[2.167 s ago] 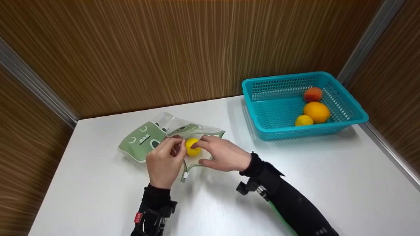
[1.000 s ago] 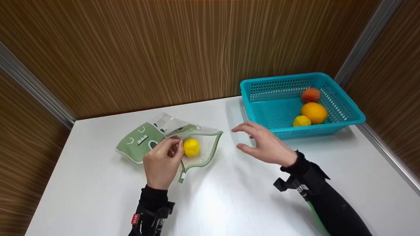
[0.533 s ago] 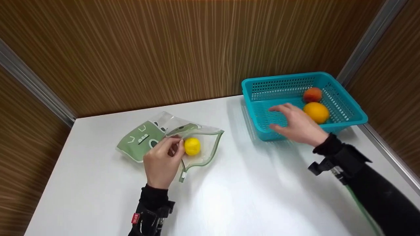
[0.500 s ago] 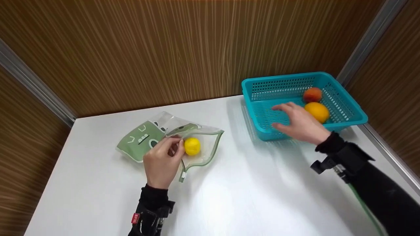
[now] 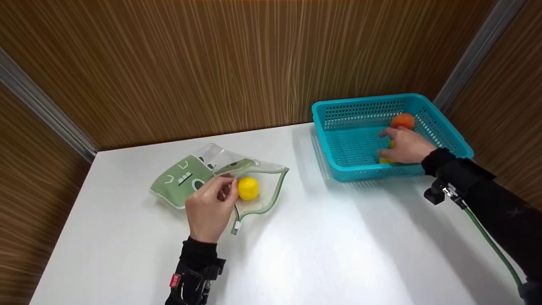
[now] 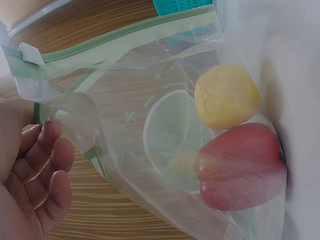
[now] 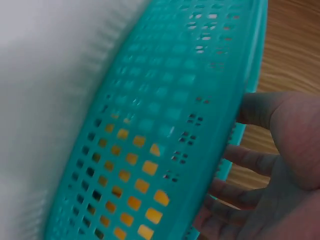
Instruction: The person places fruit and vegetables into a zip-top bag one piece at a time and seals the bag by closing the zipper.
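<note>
My left hand (image 5: 210, 207) pinches the near edge of the mouth of a clear zip bag (image 5: 180, 182) with a green cartoon print. Just inside the mouth lies a round yellow fruit (image 5: 248, 188). Through the film, the left wrist view shows this yellow fruit (image 6: 225, 97) against a red bell pepper (image 6: 242, 165). My right hand (image 5: 408, 146) reaches over the near rim into the turquoise basket (image 5: 353, 169), fingers and thumb spread above a small yellow fruit (image 5: 385, 160) and a mostly hidden orange. Whether it touches either is unclear.
Behind the right fingers a peach (image 5: 403, 120) lies in the basket. The basket stands at the back right of the white table (image 5: 296, 254), near the wood-grain back panel (image 5: 254, 63). A green cable (image 5: 491, 241) trails from the right wrist camera.
From the bag, my right hand has moved right and into the basket, covering most of the orange and the small yellow fruit. My left hand keeps its hold on the bag.
</note>
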The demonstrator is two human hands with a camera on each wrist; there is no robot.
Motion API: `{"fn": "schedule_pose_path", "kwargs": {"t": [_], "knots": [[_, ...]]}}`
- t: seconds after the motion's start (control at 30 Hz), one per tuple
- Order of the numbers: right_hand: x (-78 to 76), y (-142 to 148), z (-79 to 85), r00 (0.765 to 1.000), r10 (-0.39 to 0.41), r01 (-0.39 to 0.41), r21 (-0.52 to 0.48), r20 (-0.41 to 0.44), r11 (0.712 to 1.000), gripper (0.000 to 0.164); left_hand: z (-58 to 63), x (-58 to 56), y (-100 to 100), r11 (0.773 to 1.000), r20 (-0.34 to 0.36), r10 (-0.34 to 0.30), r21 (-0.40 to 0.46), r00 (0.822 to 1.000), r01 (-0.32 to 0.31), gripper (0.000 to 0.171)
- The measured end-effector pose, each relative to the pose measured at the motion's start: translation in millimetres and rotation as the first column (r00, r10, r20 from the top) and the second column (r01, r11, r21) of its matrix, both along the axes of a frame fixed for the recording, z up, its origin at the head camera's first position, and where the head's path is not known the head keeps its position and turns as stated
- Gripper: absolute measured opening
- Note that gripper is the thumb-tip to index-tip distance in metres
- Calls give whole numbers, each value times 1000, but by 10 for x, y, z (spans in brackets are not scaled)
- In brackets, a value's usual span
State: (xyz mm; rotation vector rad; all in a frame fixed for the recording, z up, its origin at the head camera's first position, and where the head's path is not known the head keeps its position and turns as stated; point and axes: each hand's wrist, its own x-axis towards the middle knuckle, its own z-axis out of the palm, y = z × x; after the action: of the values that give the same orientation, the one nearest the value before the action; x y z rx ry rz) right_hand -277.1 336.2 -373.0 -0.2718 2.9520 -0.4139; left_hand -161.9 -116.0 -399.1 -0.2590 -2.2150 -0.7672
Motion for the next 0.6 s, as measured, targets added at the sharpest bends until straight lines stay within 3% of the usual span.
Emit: {"fn": "schedule_pose_path", "kwargs": {"t": [0.2, 0.6], "knots": [[-99, 78, -54, 994, 5, -10, 48, 107, 999, 57, 16, 8, 5, 1000, 13, 7, 0, 1000, -7, 9], [-221, 131, -91, 963, 80, -124, 160, 256, 979, 49, 14, 13, 7, 1000, 4, 0, 8, 1000, 0, 8]]}}
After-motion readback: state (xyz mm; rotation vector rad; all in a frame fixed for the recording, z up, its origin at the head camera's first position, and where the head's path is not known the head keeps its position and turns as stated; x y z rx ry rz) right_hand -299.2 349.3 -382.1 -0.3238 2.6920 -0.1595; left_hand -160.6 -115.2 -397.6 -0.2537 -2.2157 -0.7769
